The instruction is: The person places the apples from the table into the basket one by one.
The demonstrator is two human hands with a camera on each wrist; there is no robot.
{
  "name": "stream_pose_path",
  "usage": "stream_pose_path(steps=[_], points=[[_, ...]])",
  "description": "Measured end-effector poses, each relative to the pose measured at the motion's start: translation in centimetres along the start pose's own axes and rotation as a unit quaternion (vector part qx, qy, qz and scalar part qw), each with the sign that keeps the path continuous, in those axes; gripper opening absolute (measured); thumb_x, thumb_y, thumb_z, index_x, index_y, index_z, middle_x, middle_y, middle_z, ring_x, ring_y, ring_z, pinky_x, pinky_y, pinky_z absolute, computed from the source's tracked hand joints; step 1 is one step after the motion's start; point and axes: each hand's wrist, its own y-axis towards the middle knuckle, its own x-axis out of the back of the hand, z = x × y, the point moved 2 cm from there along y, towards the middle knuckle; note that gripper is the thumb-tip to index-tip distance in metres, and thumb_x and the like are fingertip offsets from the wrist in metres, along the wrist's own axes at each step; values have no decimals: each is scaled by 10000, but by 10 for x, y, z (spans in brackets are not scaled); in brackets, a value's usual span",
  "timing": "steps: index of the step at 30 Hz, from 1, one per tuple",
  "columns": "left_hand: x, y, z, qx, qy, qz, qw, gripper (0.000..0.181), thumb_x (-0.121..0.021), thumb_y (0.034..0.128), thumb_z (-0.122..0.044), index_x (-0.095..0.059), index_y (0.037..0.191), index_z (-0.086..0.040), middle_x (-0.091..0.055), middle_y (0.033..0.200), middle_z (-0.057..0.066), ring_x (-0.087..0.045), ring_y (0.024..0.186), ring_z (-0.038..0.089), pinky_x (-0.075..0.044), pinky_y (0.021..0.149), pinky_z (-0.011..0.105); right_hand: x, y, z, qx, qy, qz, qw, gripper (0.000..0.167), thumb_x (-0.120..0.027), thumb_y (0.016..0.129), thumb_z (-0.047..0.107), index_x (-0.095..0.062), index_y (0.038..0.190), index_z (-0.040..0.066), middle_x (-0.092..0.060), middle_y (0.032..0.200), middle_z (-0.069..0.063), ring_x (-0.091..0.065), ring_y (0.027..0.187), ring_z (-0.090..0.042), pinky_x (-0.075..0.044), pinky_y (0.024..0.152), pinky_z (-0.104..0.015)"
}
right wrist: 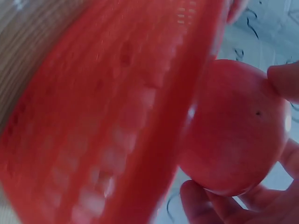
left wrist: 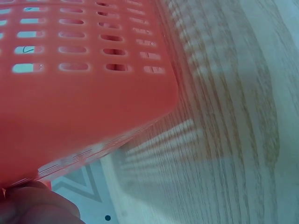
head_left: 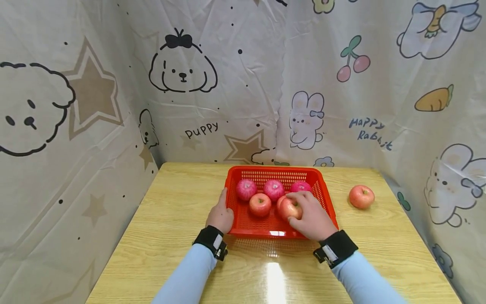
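Note:
A red plastic basket (head_left: 281, 233) with slotted walls stands on the table. In the head view my left hand (head_left: 219, 215) grips its left rim, and the left wrist view shows fingers (left wrist: 39, 205) at the basket's edge. My right hand (head_left: 314, 216) holds a red apple (head_left: 289, 210) over the basket's front right part, thumb and fingers around it; the right wrist view shows this apple (right wrist: 233, 130) above the rim. Inside lie another apple (head_left: 260, 205), one partly hidden behind the held apple, and three bright pink, streaked round fruits (head_left: 247, 189), their kind unclear.
One more apple (head_left: 362, 197) lies on the wooden table (head_left: 167, 219), right of the basket. Printed cloth (head_left: 243, 84) hangs behind the table and along both sides.

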Motion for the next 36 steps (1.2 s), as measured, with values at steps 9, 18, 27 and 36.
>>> stream_pose_path(steps=[9, 18, 27, 36], points=[[-3, 2, 2, 54, -93, 10, 9999, 712, -507, 1012, -118, -184, 1635, -237, -665, 1163, 207, -609, 671, 258, -479, 600, 338, -36, 15, 14, -79, -324, 656, 9973, 541, -797, 766, 271, -664, 1283, 179, -555, 1250, -74, -534, 1096, -248, -516, 875, -408], [-1, 1, 1, -158, 17, -79, 9998, 703, -504, 1004, -109, -200, 1630, -203, -674, 1171, 219, -611, 701, 268, -485, 648, 366, -57, 31, 13, -126, -1032, 946, 9901, 576, -853, 743, 373, -693, 1279, 234, -528, 1076, -78, -471, 987, -256, -493, 758, -410], [1, 0, 1, -200, -39, -114, 9997, 699, -500, 1000, -100, -208, 1629, -191, -676, 1164, 225, -611, 690, 269, -491, 645, 368, -64, 40, 13, 134, -1435, 1098, 9835, 487, -849, 736, 365, -705, 1176, 212, -559, 969, -41, -507, 978, -276, -469, 808, -441], [-1, 1, 2, -172, -58, -90, 9998, 700, -507, 1008, -107, -201, 1630, -201, -687, 1073, 200, -605, 646, 253, -482, 609, 346, -66, 43, 14, 260, -1378, 1301, 9815, 492, -869, 735, 310, -659, 1159, 175, -625, 1087, -89, -525, 1032, -321, -460, 932, -481]])
